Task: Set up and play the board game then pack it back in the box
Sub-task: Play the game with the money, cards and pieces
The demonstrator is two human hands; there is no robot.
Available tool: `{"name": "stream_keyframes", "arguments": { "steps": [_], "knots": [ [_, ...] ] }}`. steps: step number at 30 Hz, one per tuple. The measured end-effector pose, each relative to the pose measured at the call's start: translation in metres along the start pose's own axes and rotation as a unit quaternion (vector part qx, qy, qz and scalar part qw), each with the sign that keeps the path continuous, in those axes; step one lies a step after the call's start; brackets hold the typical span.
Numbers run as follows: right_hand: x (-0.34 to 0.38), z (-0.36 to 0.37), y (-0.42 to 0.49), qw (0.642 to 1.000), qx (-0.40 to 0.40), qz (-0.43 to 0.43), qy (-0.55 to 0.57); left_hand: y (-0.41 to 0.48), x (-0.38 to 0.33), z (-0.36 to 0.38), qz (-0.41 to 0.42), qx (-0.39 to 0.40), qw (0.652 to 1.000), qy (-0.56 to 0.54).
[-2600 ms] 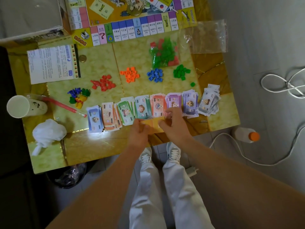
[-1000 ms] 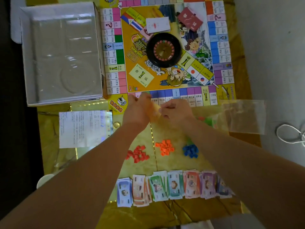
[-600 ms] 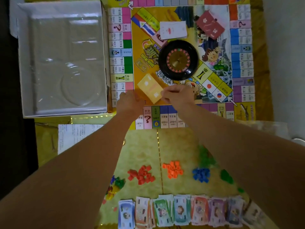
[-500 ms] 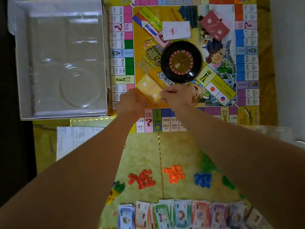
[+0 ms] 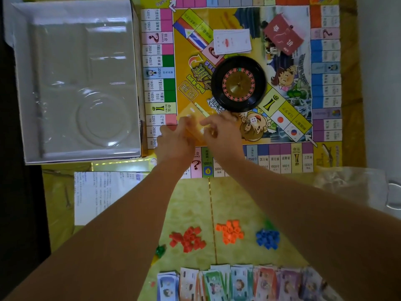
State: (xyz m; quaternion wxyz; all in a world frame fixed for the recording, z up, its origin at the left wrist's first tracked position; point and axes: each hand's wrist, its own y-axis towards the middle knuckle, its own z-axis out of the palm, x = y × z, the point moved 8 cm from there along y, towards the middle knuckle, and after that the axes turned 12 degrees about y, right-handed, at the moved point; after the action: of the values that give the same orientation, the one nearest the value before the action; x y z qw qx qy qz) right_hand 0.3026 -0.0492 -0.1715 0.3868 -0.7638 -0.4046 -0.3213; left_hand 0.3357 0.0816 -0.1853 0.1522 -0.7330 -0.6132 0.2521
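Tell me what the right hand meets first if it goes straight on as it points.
The right hand points up-left at the yellow cards, already at its fingers; just past them, probably, the left hand.

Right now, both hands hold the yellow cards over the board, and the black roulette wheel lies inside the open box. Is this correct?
Not quite. The roulette wheel stands on the board, not in the box; the head view shows it. The left hand and right hand do hold the yellow cards over the board.
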Motion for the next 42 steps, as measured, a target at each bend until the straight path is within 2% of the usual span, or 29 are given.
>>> {"name": "stream_keyframes", "arguments": {
  "steps": [3, 6, 10, 15, 18, 22, 28, 35, 42],
  "knots": [
    [0.001, 0.014, -0.011, 0.995, 0.085, -0.033, -0.041, -0.008, -0.002, 0.000, 0.006, -0.007, 1.000, 0.003],
    [0.004, 0.019, -0.016, 0.989, 0.120, -0.035, -0.075, -0.015, -0.003, 0.001, 0.013, 0.000, 1.000, 0.020],
    [0.006, 0.013, -0.024, 0.987, 0.153, 0.001, -0.055, -0.019, -0.006, -0.001, 0.025, 0.034, 0.998, 0.043],
    [0.001, -0.016, -0.055, 0.995, 0.101, 0.009, -0.013, -0.044, -0.011, -0.005, 0.021, 0.024, 0.998, 0.056],
    [-0.010, -0.033, -0.087, 0.997, 0.081, 0.013, 0.003, -0.074, -0.020, 0.001, 0.058, -0.019, 0.995, 0.081],
    [-0.034, -0.050, -0.142, 0.996, 0.075, 0.051, 0.004, -0.129, -0.037, 0.020, 0.119, -0.050, 0.990, 0.050],
    [-0.081, -0.059, -0.228, 0.986, 0.087, 0.108, -0.090, -0.216, -0.029, 0.078, 0.156, 0.014, 0.984, 0.082],
    [-0.115, -0.039, -0.289, 0.972, 0.145, 0.097, -0.156, -0.271, -0.019, 0.127, 0.147, 0.048, 0.981, 0.117],
    [-0.127, -0.031, -0.314, 0.983, 0.139, 0.110, -0.055, -0.295, -0.001, 0.141, 0.107, 0.033, 0.992, 0.050]
  ]
}}
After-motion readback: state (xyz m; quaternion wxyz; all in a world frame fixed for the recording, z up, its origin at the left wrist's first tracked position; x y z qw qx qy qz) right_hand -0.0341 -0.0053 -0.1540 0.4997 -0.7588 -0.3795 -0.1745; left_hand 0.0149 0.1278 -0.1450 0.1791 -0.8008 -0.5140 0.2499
